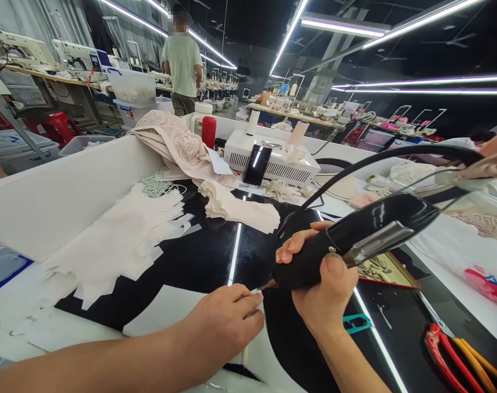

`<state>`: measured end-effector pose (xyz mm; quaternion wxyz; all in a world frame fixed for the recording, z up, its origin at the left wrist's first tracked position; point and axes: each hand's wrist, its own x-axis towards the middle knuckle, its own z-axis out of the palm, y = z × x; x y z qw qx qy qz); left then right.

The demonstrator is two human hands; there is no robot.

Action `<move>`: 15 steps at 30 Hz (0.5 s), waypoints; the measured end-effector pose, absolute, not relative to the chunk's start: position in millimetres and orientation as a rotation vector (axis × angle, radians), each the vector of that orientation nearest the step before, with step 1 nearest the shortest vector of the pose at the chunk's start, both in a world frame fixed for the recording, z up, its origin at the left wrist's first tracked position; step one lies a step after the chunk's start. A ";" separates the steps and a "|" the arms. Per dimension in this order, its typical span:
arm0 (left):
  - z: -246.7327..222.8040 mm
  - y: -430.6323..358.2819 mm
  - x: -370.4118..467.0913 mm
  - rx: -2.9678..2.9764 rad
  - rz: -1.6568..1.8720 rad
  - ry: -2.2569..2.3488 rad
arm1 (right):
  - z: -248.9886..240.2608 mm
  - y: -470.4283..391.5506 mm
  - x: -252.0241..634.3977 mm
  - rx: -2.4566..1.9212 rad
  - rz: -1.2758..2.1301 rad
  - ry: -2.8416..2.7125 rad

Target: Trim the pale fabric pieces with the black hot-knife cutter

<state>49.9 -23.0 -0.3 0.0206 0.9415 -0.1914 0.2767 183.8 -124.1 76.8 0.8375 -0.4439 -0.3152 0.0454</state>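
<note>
My right hand (pixel 328 289) is wrapped around a black hand-held tool (pixel 379 218) with a metal lever along its side and a thick cable at its rear. The tool's narrow copper-coloured tip points left, close to the fingertips of my left hand (pixel 228 327). Those fingers are pinched together, with a small pale bit showing at their ends; what it belongs to is hidden. Beneath the left hand lies a white sheet (pixel 170 308) on the glossy black work surface (pixel 183 262). A thin cream strip shows below the hand.
Cream fabric pieces (pixel 105 240) are stacked at left, with another stack (pixel 240 207) ahead. Behind stand a white vented box (pixel 273 158), a phone (pixel 256 165) and a red bottle (pixel 208 132). Red-handled scissors (pixel 445 355) and a tray (pixel 396 273) lie at right. A person (pixel 183 65) stands farther off.
</note>
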 end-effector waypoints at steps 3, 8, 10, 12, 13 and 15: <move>1.3 -23.0 49.4 2.960 0.823 -0.601 | 78.2 -123.2 181.4 -0.909 0.099 -0.663; -2.3 -24.3 50.2 2.957 0.868 -0.612 | 77.0 -121.8 178.4 -0.921 0.116 -0.651; -4.6 -24.8 50.2 2.940 0.879 -0.604 | 75.5 -121.8 178.2 -0.939 0.118 -0.649; -5.6 -25.0 49.9 2.937 0.879 -0.600 | 74.8 -122.5 177.9 -0.956 0.108 -0.639; -5.5 -25.1 49.9 2.938 0.880 -0.606 | 74.9 -123.1 177.7 -0.963 0.105 -0.634; -5.1 -25.3 50.7 2.942 0.878 -0.627 | 76.1 -124.7 177.7 -0.976 0.100 -0.623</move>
